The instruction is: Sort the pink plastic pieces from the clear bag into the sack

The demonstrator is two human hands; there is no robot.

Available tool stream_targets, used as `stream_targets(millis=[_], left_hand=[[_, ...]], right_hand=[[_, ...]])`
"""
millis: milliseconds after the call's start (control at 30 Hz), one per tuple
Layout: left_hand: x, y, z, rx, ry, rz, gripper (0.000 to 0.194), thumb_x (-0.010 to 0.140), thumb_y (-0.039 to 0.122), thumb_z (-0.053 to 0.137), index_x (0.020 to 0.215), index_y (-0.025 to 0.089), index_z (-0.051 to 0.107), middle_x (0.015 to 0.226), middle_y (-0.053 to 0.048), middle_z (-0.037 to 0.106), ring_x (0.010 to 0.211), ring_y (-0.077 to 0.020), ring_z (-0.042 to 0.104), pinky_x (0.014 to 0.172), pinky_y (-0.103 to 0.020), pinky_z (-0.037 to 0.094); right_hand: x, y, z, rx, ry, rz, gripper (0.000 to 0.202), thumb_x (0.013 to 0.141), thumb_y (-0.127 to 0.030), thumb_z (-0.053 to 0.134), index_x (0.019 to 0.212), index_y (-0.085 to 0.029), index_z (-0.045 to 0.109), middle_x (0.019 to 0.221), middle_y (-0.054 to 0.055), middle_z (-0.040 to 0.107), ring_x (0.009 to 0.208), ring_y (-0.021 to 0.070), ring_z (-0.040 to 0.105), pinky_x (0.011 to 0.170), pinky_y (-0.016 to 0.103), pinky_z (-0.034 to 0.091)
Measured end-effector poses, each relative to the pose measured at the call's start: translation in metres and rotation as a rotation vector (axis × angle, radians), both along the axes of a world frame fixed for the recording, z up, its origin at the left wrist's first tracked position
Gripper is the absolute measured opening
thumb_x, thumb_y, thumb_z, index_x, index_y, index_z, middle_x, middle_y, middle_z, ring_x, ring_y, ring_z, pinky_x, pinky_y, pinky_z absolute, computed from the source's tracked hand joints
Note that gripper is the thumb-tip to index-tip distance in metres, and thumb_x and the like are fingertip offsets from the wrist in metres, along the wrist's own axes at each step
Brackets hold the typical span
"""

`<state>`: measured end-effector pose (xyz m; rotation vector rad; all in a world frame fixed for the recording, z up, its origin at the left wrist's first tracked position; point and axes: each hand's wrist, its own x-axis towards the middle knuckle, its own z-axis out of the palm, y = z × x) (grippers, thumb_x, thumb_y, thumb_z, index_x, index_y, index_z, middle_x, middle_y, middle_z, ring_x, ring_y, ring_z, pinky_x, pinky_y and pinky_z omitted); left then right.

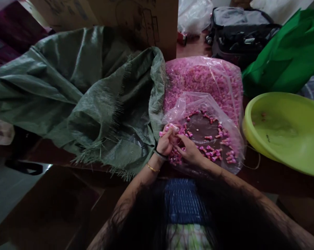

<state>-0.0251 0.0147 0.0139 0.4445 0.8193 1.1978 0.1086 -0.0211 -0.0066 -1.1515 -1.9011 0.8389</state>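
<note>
A big dark green sack [94, 93] is lying on the left, all crumpled, and its frayed edge is hanging near the table's front. A brown cardboard box [146, 24] is standing behind it.

The left hand [166, 144] is curling its fingers partway in, just beside the sack. It is holding a few pink pegs [173, 127], and they are poking out past its fingers. A gold bracelet [153, 168] is sitting around that wrist.

The right hand [189, 149] is bending its fingers and reaching to the left hand. Its fingertips are hiding, so I cannot tell if they are gripping anything.

A see-through bag [183, 103] is lying flat under and around the hands. More little pegs [210, 148] are lying scattered there, with dark brown showing between them. A fat bag of pink pieces [206, 74] is resting just behind.

Farther right, an open black case [237, 38] is sitting at the back. A bright green bag [289, 52] is leaning in front of it, and a yellow-green bowl [289, 139] is sitting nearest on the right.
</note>
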Motion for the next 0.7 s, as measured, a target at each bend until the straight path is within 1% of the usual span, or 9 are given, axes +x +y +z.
stream_targets(millis=[167, 267, 367, 433, 500, 533, 600, 667, 700], left_hand=[[0.017, 0.020, -0.006, 0.102, -0.027, 0.019, 0.028, 0.078, 0.032, 0.070, 0.099, 0.015, 0.062, 0.106, -0.006, 0.067, 0.100, -0.0143, 0.062, 0.098, -0.031, 0.043], [0.017, 0.020, 0.004, 0.148, -0.037, -0.049, 0.026, 0.077, 0.032, 0.070, 0.095, 0.015, 0.063, 0.106, -0.007, 0.067, 0.102, -0.0166, 0.061, 0.100, -0.035, 0.043], [-0.008, 0.004, 0.029, 0.206, 0.019, -0.144, 0.029, 0.075, 0.036, 0.072, 0.097, 0.018, 0.063, 0.098, -0.006, 0.066, 0.098, -0.0191, 0.063, 0.097, -0.040, 0.046], [-0.048, -0.009, 0.050, 0.251, 0.144, -0.081, 0.036, 0.074, 0.039, 0.072, 0.105, 0.023, 0.063, 0.091, -0.003, 0.065, 0.089, -0.0189, 0.064, 0.092, -0.041, 0.049], [-0.107, -0.023, 0.066, 0.312, 0.365, 0.144, 0.041, 0.075, 0.040, 0.070, 0.113, 0.027, 0.061, 0.088, -0.002, 0.064, 0.083, -0.0186, 0.063, 0.088, -0.042, 0.051], [-0.143, -0.032, 0.071, 0.345, 0.498, 0.322, 0.039, 0.078, 0.039, 0.068, 0.115, 0.028, 0.060, 0.089, -0.001, 0.064, 0.084, -0.0181, 0.063, 0.090, -0.041, 0.051], [-0.220, -0.058, 0.073, 0.328, 0.799, 0.766, 0.034, 0.082, 0.032, 0.062, 0.116, 0.029, 0.055, 0.091, 0.001, 0.063, 0.087, -0.0157, 0.062, 0.094, -0.041, 0.049], [-0.293, -0.099, 0.069, 0.128, 1.045, 1.208, 0.033, 0.084, 0.023, 0.054, 0.116, 0.022, 0.047, 0.088, 0.003, 0.060, 0.079, -0.0107, 0.060, 0.092, -0.039, 0.050], [-0.322, -0.125, 0.065, -0.005, 1.126, 1.331, 0.032, 0.085, 0.022, 0.050, 0.117, 0.019, 0.044, 0.087, 0.003, 0.059, 0.074, -0.0083, 0.058, 0.089, -0.037, 0.050]], right_hand=[[0.031, 0.014, -0.013, -0.068, -0.024, -0.161, 0.013, 0.086, -0.024, 0.055, 0.094, -0.016, 0.062, 0.097, 0.007, 0.061, 0.081, 0.0166, 0.059, 0.077, 0.032, 0.050], [0.040, 0.015, -0.019, -0.042, -0.011, -0.159, 0.018, 0.087, -0.027, 0.056, 0.101, -0.018, 0.062, 0.110, 0.009, 0.059, 0.094, 0.0181, 0.060, 0.084, 0.034, 0.049], [0.041, 0.013, -0.023, -0.038, -0.041, -0.088, 0.018, 0.089, -0.025, 0.054, 0.102, -0.019, 0.065, 0.110, 0.008, 0.062, 0.109, 0.0201, 0.059, 0.095, 0.038, 0.046], [0.045, 0.012, -0.022, -0.037, -0.063, -0.074, 0.017, 0.090, -0.026, 0.053, 0.099, -0.020, 0.067, 0.106, 0.008, 0.065, 0.115, 0.0214, 0.057, 0.099, 0.040, 0.045], [0.053, 0.010, -0.019, -0.028, -0.076, -0.081, 0.019, 0.091, -0.028, 0.052, 0.100, -0.021, 0.068, 0.108, 0.008, 0.066, 0.115, 0.0223, 0.058, 0.098, 0.041, 0.046], [0.058, 0.009, -0.017, -0.022, -0.084, -0.089, 0.021, 0.091, -0.029, 0.051, 0.101, -0.021, 0.067, 0.111, 0.009, 0.066, 0.113, 0.0227, 0.059, 0.097, 0.042, 0.047], [0.068, 0.004, -0.015, 0.005, -0.121, -0.104, 0.023, 0.091, -0.031, 0.050, 0.103, -0.021, 0.067, 0.113, 0.010, 0.066, 0.108, 0.0236, 0.061, 0.095, 0.044, 0.048], [0.074, -0.001, -0.020, 0.051, -0.200, -0.038, 0.023, 0.090, -0.034, 0.052, 0.103, -0.023, 0.067, 0.111, 0.010, 0.066, 0.106, 0.0260, 0.061, 0.093, 0.047, 0.049], [0.075, -0.004, -0.026, 0.090, -0.246, 0.087, 0.024, 0.088, -0.034, 0.055, 0.106, -0.026, 0.068, 0.114, 0.010, 0.066, 0.109, 0.0276, 0.060, 0.095, 0.048, 0.048]])
